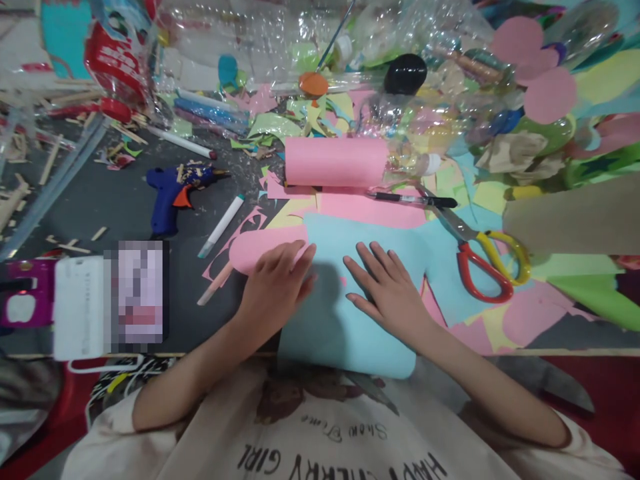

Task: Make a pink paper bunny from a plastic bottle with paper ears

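In the head view, the blue sheet [325, 327] lies beneath both hands, jutting past the table's [185, 293] near edge. The right hand [385, 287] rests flat on it, fingers spread; the left hand [277, 280], loosely extended, covers its left margin and part of the pink paper [255, 245], hiding how they overlap. A rectangular object [140, 293] near that edge is pixelated.

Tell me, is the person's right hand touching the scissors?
Apart: the head view plainly shows light-blue paper in the gap between the right hand and the scissors.
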Available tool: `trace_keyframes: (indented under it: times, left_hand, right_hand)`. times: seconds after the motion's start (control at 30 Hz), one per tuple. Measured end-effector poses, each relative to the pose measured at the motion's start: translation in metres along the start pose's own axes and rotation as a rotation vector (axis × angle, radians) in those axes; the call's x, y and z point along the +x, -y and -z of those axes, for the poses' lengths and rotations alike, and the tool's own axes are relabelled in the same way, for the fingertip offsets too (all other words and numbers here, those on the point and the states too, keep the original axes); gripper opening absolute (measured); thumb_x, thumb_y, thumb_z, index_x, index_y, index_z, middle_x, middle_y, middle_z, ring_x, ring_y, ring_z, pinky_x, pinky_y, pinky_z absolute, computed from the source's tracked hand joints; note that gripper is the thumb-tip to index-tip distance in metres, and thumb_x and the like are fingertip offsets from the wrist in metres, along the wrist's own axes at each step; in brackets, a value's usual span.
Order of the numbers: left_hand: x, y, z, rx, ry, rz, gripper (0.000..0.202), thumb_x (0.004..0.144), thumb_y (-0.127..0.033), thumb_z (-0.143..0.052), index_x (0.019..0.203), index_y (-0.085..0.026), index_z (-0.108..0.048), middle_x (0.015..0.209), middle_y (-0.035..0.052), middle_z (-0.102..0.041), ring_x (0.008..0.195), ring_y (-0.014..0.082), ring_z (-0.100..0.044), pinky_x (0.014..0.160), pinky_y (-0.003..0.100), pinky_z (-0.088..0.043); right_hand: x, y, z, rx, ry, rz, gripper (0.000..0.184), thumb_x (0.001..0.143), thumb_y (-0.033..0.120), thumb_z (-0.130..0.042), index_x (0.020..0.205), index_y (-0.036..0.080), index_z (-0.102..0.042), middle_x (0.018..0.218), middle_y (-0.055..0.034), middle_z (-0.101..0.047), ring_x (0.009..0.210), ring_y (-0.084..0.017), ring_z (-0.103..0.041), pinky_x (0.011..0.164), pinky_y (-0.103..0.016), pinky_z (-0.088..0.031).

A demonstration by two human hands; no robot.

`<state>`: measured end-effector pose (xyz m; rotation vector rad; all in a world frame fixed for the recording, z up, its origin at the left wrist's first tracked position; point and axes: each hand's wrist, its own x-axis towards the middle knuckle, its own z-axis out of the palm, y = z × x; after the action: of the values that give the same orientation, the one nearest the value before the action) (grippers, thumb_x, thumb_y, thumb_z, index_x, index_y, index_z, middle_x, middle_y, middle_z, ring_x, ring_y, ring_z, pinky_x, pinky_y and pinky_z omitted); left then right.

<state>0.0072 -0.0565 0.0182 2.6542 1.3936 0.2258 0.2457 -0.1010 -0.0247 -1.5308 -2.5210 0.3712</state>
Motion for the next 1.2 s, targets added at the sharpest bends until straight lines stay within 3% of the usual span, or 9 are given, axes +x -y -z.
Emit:
trace_keyframes:
  times: [0.17,0.3,0.5,0.67,0.77,0.93,1.07,1.13,1.2]
  left_hand:
    - [-0.004,0.007,-0.013,0.035,0.082,-0.077,0.050,0.099,-0.037,-0.046,0.142,-0.011,-0.046,0.145,0.0210,-0.053,0.138,0.0318,-0.049,0.113,0.046,-0.042]
    - [0.002,0.019,-0.016,0.035,0.117,-0.170,0.052,0.100,-0.036,-0.045,0.143,-0.007,-0.044,0.148,0.0222,-0.050,0.141,0.0327,-0.046,0.116,0.047,-0.038]
    - [0.001,0.021,-0.018,0.027,0.096,-0.172,0.053,0.100,-0.035,-0.045,0.144,-0.006,-0.044,0.147,0.0229,-0.051,0.139,0.0335,-0.048,0.114,0.049,-0.040]
    - [-0.004,0.020,-0.016,0.065,0.065,-0.195,0.054,0.100,-0.034,-0.044,0.144,-0.003,-0.042,0.146,0.0228,-0.052,0.138,0.0324,-0.048,0.115,0.046,-0.040]
    - [-0.006,0.020,-0.015,0.042,0.089,-0.185,0.055,0.100,-0.033,-0.044,0.146,-0.002,-0.039,0.147,0.0237,-0.051,0.140,0.0319,-0.046,0.116,0.047,-0.039]
    - [-0.008,0.022,-0.014,0.002,0.097,-0.185,0.055,0.100,-0.034,-0.044,0.146,-0.004,-0.040,0.146,0.0234,-0.051,0.141,0.0308,-0.046,0.117,0.046,-0.038]
    - [-0.011,0.021,-0.016,-0.009,0.096,-0.237,0.053,0.101,-0.034,-0.043,0.146,-0.006,-0.040,0.146,0.0209,-0.053,0.142,0.0288,-0.044,0.117,0.044,-0.037]
    - [-0.014,0.021,-0.019,-0.009,0.081,-0.261,0.053,0.100,-0.034,-0.044,0.145,-0.006,-0.041,0.145,0.0207,-0.054,0.142,0.0290,-0.045,0.117,0.044,-0.038]
    - [-0.019,0.020,-0.022,0.000,0.055,-0.261,0.053,0.100,-0.034,-0.044,0.144,-0.004,-0.043,0.144,0.0220,-0.054,0.140,0.0300,-0.047,0.115,0.045,-0.039]
  right_hand:
    - [-0.002,0.018,-0.003,-0.033,-0.050,-0.107,0.075,0.100,0.052,-0.038,0.160,0.035,0.003,0.161,-0.0100,-0.037,0.146,-0.034,-0.039,0.115,-0.055,-0.033]
    - [-0.001,0.021,0.000,-0.064,-0.050,-0.094,0.073,0.101,0.052,-0.032,0.158,0.036,0.009,0.160,-0.0102,-0.039,0.144,-0.032,-0.042,0.113,-0.053,-0.036]
    - [0.000,0.010,0.003,-0.097,0.012,-0.049,0.073,0.102,0.050,-0.031,0.156,0.037,0.016,0.166,-0.0060,-0.027,0.147,-0.030,-0.038,0.116,-0.051,-0.033]
    - [0.008,-0.008,0.005,-0.061,0.076,0.100,0.074,0.101,0.053,-0.032,0.156,0.037,0.015,0.167,-0.0038,-0.022,0.151,-0.028,-0.030,0.120,-0.051,-0.029]
    - [0.016,-0.020,0.008,-0.035,0.120,0.184,0.072,0.101,0.053,-0.033,0.158,0.036,0.007,0.166,-0.0041,-0.025,0.153,-0.026,-0.026,0.121,-0.050,-0.029]
    - [0.033,-0.032,0.015,0.027,0.171,0.320,0.065,0.100,0.056,-0.033,0.158,0.027,-0.022,0.164,-0.0075,-0.031,0.153,-0.027,-0.026,0.121,-0.052,-0.031]
    - [0.040,-0.024,0.027,0.144,0.196,0.460,0.054,0.102,0.049,-0.037,0.146,0.018,-0.047,0.157,-0.0118,-0.044,0.148,-0.027,-0.037,0.117,-0.051,-0.038]
    - [0.035,-0.018,0.034,0.206,0.113,0.388,0.045,0.102,0.042,-0.039,0.136,0.018,-0.056,0.148,-0.0134,-0.056,0.139,-0.027,-0.050,0.110,-0.048,-0.047]
    - [0.024,-0.015,0.043,0.239,-0.041,0.151,0.035,0.101,0.037,-0.043,0.125,0.020,-0.063,0.130,-0.0131,-0.069,0.120,-0.026,-0.064,0.098,-0.045,-0.055]
